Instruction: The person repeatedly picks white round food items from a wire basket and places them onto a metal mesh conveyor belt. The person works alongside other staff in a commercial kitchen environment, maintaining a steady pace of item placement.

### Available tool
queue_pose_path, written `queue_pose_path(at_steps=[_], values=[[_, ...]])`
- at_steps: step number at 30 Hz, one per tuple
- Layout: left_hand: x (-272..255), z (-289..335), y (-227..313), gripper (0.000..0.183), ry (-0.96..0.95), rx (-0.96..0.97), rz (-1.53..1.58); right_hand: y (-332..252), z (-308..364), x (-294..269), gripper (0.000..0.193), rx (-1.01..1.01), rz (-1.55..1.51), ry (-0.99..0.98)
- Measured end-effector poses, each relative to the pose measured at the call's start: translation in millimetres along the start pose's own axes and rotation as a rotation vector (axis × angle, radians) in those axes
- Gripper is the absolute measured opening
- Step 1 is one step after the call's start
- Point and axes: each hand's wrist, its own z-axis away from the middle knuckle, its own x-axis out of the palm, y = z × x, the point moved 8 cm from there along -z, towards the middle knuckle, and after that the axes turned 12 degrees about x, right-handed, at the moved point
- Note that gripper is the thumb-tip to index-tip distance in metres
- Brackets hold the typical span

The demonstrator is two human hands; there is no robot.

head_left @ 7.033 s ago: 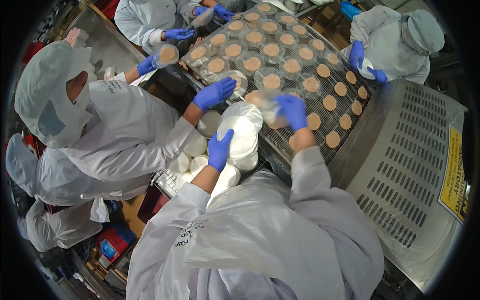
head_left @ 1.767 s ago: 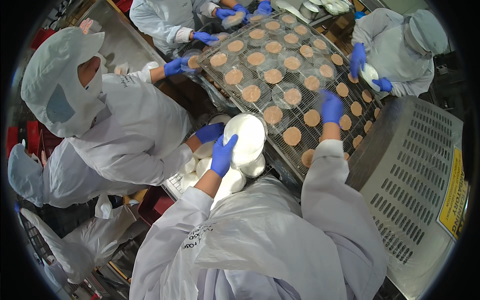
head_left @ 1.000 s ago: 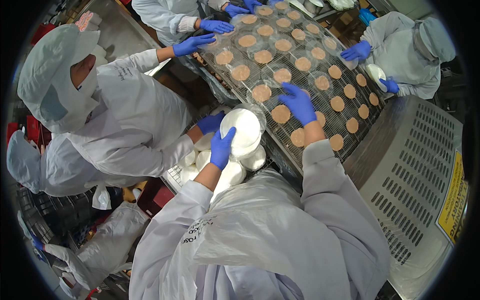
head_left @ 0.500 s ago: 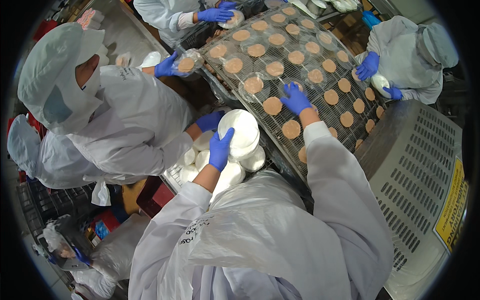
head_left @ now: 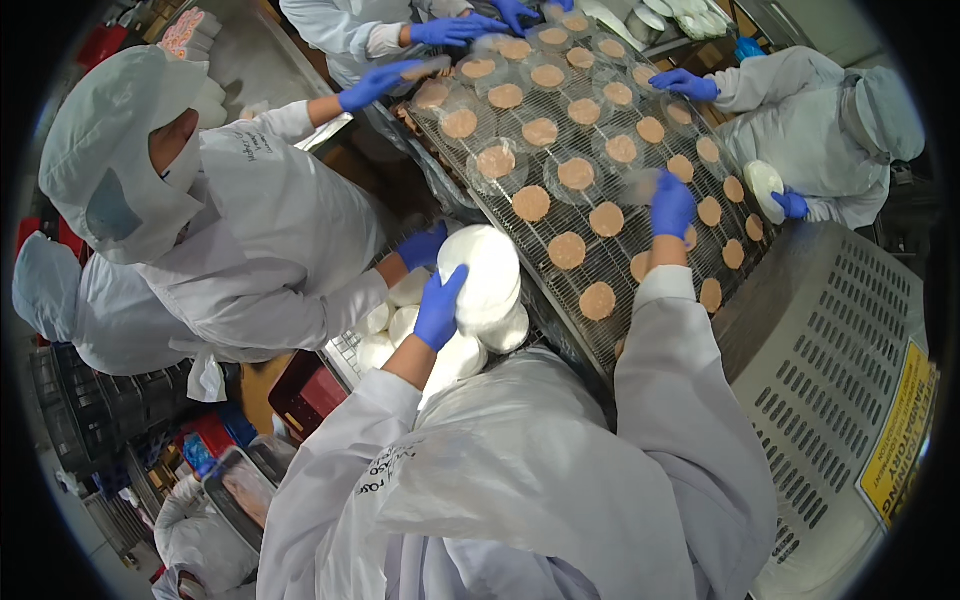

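Observation:
My left hand (head_left: pixel 440 308), in a blue glove, grips a thick stack of white round film discs (head_left: pixel 482 262) left of the belt. Over the wire mesh belt (head_left: pixel 548 222), my right hand (head_left: pixel 673 205) is closed, with a blurred translucent film disc (head_left: pixel 638 187) at its fingers. Rows of flat, round, tan-pink patties (head_left: pixel 606 219) lie on the belt. Clear discs cover several patties toward the far left, such as one patty (head_left: pixel 576 174) just left of my right hand. My right fingertips are partly hidden behind the hand.
More disc stacks (head_left: pixel 508 330) sit on a rack beside my left hand. Co-workers' gloved hands reach over the belt from the left (head_left: pixel 380 86), the far side (head_left: pixel 450 30) and the right (head_left: pixel 685 84). A slotted metal cover (head_left: pixel 830 370) stands at the right. A red crate (head_left: pixel 308 393) is lower left.
My right hand has moved right and now has a film disc at its fingers. The patties have shifted toward me. My left hand stays on the stack. Co-workers' hands have moved over the belt.

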Motion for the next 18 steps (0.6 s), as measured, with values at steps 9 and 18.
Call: queue_pose_path(at_steps=[9, 18], values=[[-7.2, 1.4, 3.0, 0.043, 0.011, -0.01, -0.135, -19.9, 95.2, 78.4, 0.029, -0.312, 0.756, -0.224], [15.5, -1.9, 17.3, 0.037, 0.049, 0.239, -0.396, -84.3, 189.6, 115.5, 0.028, -0.039, 0.009, -0.665]])
